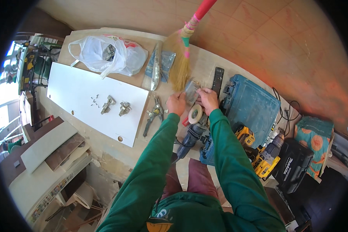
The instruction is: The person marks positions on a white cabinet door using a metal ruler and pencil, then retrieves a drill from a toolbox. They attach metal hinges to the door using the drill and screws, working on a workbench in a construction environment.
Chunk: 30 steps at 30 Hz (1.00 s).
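A small clear plastic bag is pinched in my right hand, with small thin pieces showing near its top. My left hand is closed at the bag's left edge; what its fingers grip is hidden. Just below the hands are a roll of tape and a blue angle grinder. Left of my left hand lie snips. A white panel farther left carries two metal hinges and several loose screws.
A straw broom leans in from the far side beside a long metal strip. A white carrier bag sits at the back left. On the right are a blue tool case, yellow power tools and a black case.
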Each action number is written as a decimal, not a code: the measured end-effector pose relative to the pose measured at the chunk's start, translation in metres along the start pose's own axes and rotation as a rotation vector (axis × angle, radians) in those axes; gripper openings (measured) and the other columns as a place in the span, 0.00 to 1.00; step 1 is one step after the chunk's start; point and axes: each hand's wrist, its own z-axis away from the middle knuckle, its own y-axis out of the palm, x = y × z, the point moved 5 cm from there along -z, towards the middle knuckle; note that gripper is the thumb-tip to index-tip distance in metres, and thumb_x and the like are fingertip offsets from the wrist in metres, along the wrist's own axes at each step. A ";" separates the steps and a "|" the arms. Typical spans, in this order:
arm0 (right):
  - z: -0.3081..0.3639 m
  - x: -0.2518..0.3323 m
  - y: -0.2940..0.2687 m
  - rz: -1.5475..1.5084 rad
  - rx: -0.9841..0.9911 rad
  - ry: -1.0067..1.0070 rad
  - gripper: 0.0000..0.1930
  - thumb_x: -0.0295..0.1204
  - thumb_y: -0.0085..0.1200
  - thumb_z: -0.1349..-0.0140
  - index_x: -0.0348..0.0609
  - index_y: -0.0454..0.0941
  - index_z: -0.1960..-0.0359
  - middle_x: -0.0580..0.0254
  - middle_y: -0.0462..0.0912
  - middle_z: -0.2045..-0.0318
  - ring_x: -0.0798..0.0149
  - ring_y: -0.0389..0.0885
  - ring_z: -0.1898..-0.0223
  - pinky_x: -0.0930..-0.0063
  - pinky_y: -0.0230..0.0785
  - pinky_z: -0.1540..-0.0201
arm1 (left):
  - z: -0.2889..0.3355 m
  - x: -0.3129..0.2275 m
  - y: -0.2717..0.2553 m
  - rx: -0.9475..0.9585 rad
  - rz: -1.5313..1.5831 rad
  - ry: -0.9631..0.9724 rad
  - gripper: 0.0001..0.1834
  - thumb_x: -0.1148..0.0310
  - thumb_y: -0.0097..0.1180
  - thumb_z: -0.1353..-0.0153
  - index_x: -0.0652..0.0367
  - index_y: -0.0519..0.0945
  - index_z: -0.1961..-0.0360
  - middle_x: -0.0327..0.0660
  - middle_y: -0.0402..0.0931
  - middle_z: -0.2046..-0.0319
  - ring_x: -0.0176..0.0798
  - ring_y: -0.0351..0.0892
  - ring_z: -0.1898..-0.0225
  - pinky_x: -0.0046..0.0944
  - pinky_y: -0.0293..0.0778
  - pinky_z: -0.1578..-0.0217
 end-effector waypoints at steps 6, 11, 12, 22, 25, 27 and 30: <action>0.003 0.000 0.005 0.051 -0.045 -0.043 0.14 0.34 0.60 0.31 0.35 0.86 0.52 0.57 0.87 0.67 0.63 0.85 0.71 0.68 0.80 0.67 | -0.034 0.015 0.007 0.098 0.200 -0.057 0.16 0.61 0.64 0.34 0.67 0.88 0.65 0.43 0.82 0.74 0.38 0.77 0.72 0.42 0.74 0.67; 0.009 0.008 0.005 0.537 -0.135 -0.281 0.15 0.39 0.58 0.34 0.43 0.90 0.56 0.47 0.90 0.64 0.50 0.90 0.61 0.60 0.80 0.55 | -0.042 0.016 0.017 0.157 0.275 -0.168 0.16 0.62 0.65 0.34 0.68 0.88 0.67 0.36 0.81 0.75 0.31 0.74 0.73 0.40 0.72 0.70; 0.011 0.008 0.005 0.604 -0.172 -0.290 0.15 0.40 0.58 0.35 0.45 0.90 0.56 0.46 0.90 0.63 0.48 0.89 0.59 0.59 0.79 0.52 | -0.043 0.012 0.019 0.169 0.263 -0.154 0.15 0.62 0.65 0.34 0.67 0.88 0.67 0.36 0.81 0.75 0.31 0.74 0.73 0.39 0.72 0.70; 0.022 0.026 0.022 0.822 -0.211 -0.358 0.16 0.42 0.57 0.36 0.48 0.91 0.58 0.43 0.88 0.58 0.39 0.86 0.52 0.53 0.76 0.45 | -0.048 0.023 0.017 0.111 0.366 -0.351 0.13 0.63 0.63 0.34 0.63 0.87 0.68 0.34 0.80 0.76 0.28 0.72 0.77 0.35 0.66 0.75; 0.022 0.026 0.021 0.825 -0.180 -0.329 0.16 0.42 0.56 0.35 0.47 0.91 0.58 0.43 0.88 0.58 0.38 0.86 0.52 0.52 0.76 0.45 | -0.046 0.011 0.014 0.079 0.363 -0.253 0.14 0.62 0.63 0.35 0.65 0.87 0.67 0.39 0.82 0.74 0.31 0.75 0.74 0.38 0.71 0.72; 0.026 0.024 0.020 0.825 -0.176 -0.312 0.16 0.42 0.56 0.34 0.46 0.90 0.57 0.42 0.88 0.59 0.38 0.86 0.52 0.52 0.76 0.45 | -0.046 0.000 0.009 0.059 0.220 -0.147 0.15 0.61 0.64 0.35 0.66 0.87 0.65 0.41 0.83 0.73 0.33 0.77 0.72 0.40 0.73 0.70; 0.034 0.024 0.015 0.808 -0.193 -0.321 0.17 0.42 0.56 0.34 0.44 0.90 0.56 0.41 0.88 0.61 0.39 0.87 0.54 0.53 0.76 0.46 | -0.042 -0.006 0.008 0.029 0.145 -0.124 0.16 0.60 0.64 0.36 0.67 0.87 0.65 0.44 0.83 0.73 0.36 0.78 0.70 0.42 0.75 0.67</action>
